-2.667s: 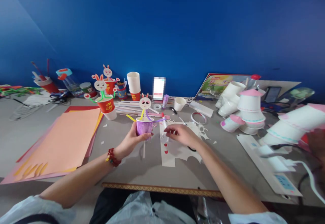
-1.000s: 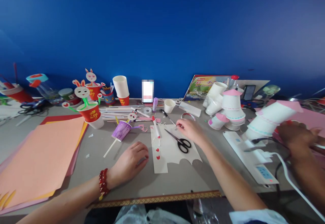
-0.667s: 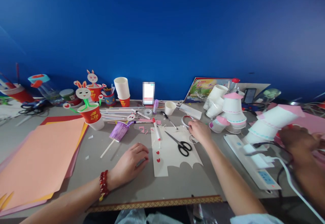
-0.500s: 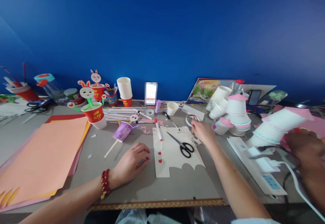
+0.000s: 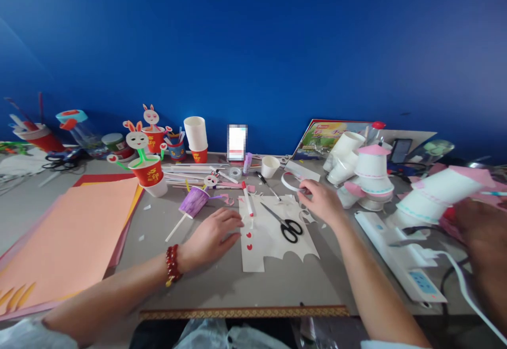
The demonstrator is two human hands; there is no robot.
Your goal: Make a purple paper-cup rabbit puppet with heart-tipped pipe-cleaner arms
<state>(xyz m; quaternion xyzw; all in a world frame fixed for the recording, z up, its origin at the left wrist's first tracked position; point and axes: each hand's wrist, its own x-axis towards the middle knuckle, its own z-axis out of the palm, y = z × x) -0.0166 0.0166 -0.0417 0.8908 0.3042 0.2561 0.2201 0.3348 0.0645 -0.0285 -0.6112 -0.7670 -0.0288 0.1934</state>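
On your grey table (image 5: 222, 292) lies the cut white sheet (image 5: 253, 260), with your left hand (image 5: 209, 238) bare and loosely spread at its left edge, and your right hand (image 5: 322, 202) just past its far right corner, thumb and fingers pinched together. The purple cup (image 5: 194, 202) lies tipped just beyond your left hand, and the black-handled scissors (image 5: 282, 223) rest on the sheet between your hands. Your right hand grips the white ring (image 5: 292, 186) by its right side, while the red-and-white marker (image 5: 247, 201) and two red hearts (image 5: 249, 235) lie over the sheet's left part.
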